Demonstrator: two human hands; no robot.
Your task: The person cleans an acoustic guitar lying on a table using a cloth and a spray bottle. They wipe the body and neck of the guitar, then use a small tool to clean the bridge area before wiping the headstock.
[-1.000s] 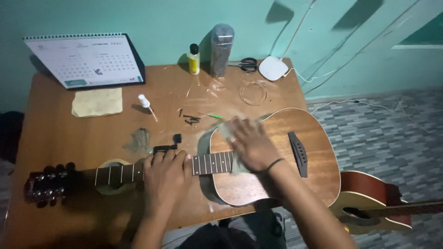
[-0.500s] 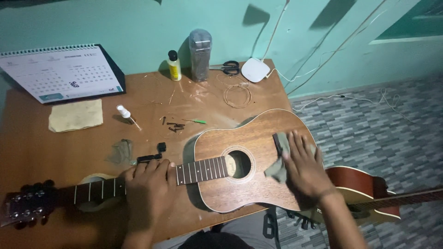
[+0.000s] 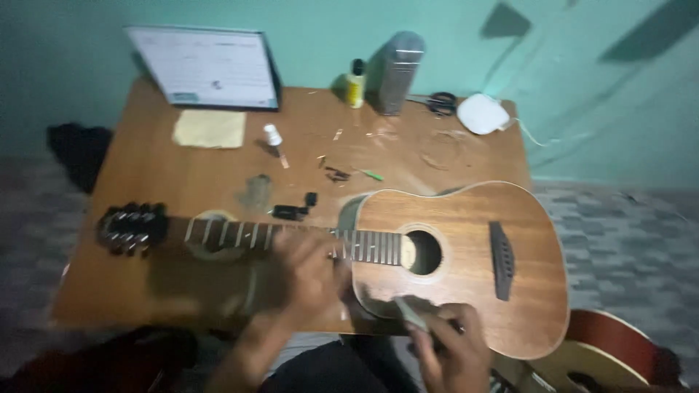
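An acoustic guitar [image 3: 451, 262] lies flat across the wooden table [image 3: 160, 175], its brown body toward the right of the frame and its headstock [image 3: 131, 228] at the left. The left hand [image 3: 309, 273] rests over the neck near where it meets the body, fingers curled down on the fretboard, though blur hides how firmly they press. The right hand [image 3: 451, 349], at the bottom centre, is closed on a pale cloth [image 3: 411, 314] laid against the lower edge of the guitar body. Along the table's far edge stand a desk calendar [image 3: 207, 67], a small yellow bottle [image 3: 355, 84] and a grey canister [image 3: 399, 71], with scissors [image 3: 440, 103] beside it.
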